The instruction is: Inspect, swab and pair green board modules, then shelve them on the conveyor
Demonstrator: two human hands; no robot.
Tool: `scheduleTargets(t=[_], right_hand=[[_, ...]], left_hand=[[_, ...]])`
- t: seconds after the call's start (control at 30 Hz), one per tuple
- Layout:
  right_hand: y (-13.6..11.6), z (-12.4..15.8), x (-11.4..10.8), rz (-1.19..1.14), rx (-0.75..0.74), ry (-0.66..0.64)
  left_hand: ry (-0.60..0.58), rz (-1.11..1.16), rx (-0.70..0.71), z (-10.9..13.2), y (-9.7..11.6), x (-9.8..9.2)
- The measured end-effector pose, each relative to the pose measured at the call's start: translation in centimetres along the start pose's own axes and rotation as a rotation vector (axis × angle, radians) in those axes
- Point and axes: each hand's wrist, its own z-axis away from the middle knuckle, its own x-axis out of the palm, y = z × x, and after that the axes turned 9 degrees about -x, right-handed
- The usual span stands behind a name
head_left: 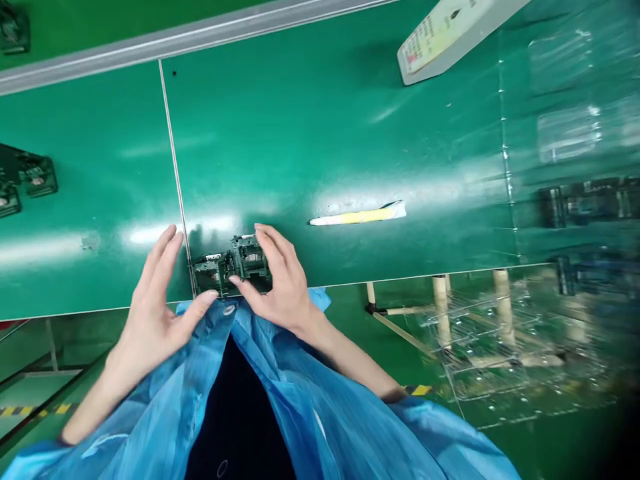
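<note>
A dark green-black part with small frames and metal bits (215, 270) lies at the front edge of the green table, made up of two joined or adjoining blocks. My left hand (160, 303) is at its left side, fingers stretched up and thumb spread apart, holding nothing. My right hand (280, 283) reaches over the right block (249, 257), fingers at its upper right and thumb across its lower left. Whether those fingertips press on it or hover cannot be made out. The right end of the block is hidden under that hand.
A yellow and white pen-like tool (367, 215) lies right of my hands. A pale box with a printed label (440, 40) stands farther back. Similar dark parts sit at far left (37, 175) and, blurred, at far right (590, 200), near clear plastic trays (567, 133). A pipe-framed rack (504, 313) stands below.
</note>
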Motion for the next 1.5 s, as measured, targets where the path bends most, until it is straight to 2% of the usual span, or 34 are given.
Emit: scheduleTargets(t=[0.07, 0.17, 0.3, 0.4, 0.5, 0.63, 0.73, 1.03, 1.27, 1.4, 1.5], right_hand=[[0.6, 0.3, -0.8, -0.006, -0.011, -0.036], [1.1, 1.0, -1.2, -0.002, -0.013, -0.060], [1.2, 1.7, -1.3, 0.008, -0.016, -0.058], [1.1, 1.7, -1.6, -0.003, -0.008, -0.096], [0.9, 1.3, -2.0, -0.028, 0.012, -0.146], [0.4, 1.2, -1.9, -0.022, 0.033, -0.139], [0.3, 1.3, -1.5, -0.005, 0.038, -0.114], [0.5, 1.7, -1.3, 0.002, 0.049, -0.139], [0.5, 1.7, -1.4, -0.022, 0.025, -0.140], [0.5, 1.7, -1.3, -0.019, 0.016, -0.125], [0.4, 1.6, -1.6, -0.028, 0.025, -0.162]], left_hand=[[-0.077, 0.020, 0.052, -0.6, -1.6, -0.5], [-0.187, 0.193, 0.155, -0.9, -3.9, 0.1], [-0.141, 0.391, 0.276, -0.2, -5.1, 2.1], [-0.047, 0.497, 0.284, -0.5, -4.7, 2.9], [0.032, 0.614, 0.209, -1.7, -4.0, 2.9], [0.041, 0.631, 0.126, -3.0, -3.1, 3.0], [0.081, 0.604, 0.069, -3.2, -2.4, 3.7], [0.419, 0.685, -0.059, -2.6, -0.6, 5.6], [0.456, 0.753, -0.035, -2.8, 0.0, 6.0], [0.466, 0.710, -0.011, -3.3, -0.1, 6.1], [0.440, 0.677, -0.012, -3.5, -0.4, 5.9]])
